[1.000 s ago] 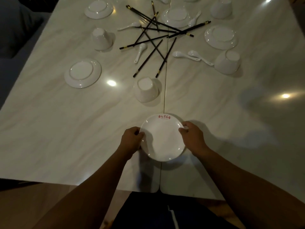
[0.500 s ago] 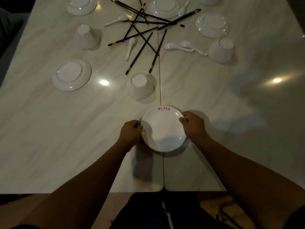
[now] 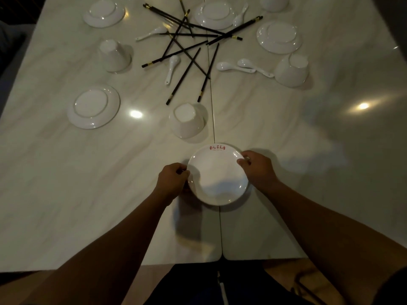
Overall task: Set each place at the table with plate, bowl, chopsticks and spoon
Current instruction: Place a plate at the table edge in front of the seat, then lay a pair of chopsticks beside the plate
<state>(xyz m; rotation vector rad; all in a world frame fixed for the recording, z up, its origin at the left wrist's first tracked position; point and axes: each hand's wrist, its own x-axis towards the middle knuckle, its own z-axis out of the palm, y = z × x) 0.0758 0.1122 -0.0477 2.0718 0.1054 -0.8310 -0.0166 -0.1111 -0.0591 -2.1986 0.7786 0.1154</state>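
Note:
A white plate (image 3: pixel 217 175) with red lettering on its far rim lies right side up on the marble table (image 3: pixel 66 172), near the front edge. My left hand (image 3: pixel 172 181) grips its left rim and my right hand (image 3: pixel 257 168) grips its right rim. Just beyond it stands an upturned white bowl (image 3: pixel 188 119). Several black chopsticks (image 3: pixel 187 51) lie crossed in a heap further back, with white spoons (image 3: pixel 171 68) among them and two more spoons (image 3: pixel 237 66) to the right.
Upturned plates lie at the left (image 3: pixel 93 106), far left (image 3: pixel 103 13), far middle (image 3: pixel 214 14) and far right (image 3: pixel 278 37). Upturned bowls stand at the left (image 3: pixel 113 55) and right (image 3: pixel 291 70). A seam (image 3: pixel 212 106) runs down the table's middle.
The plate, still held by both hands, has settled a little further from the table's front edge; the view has tilted down slightly. The other tableware has not moved.

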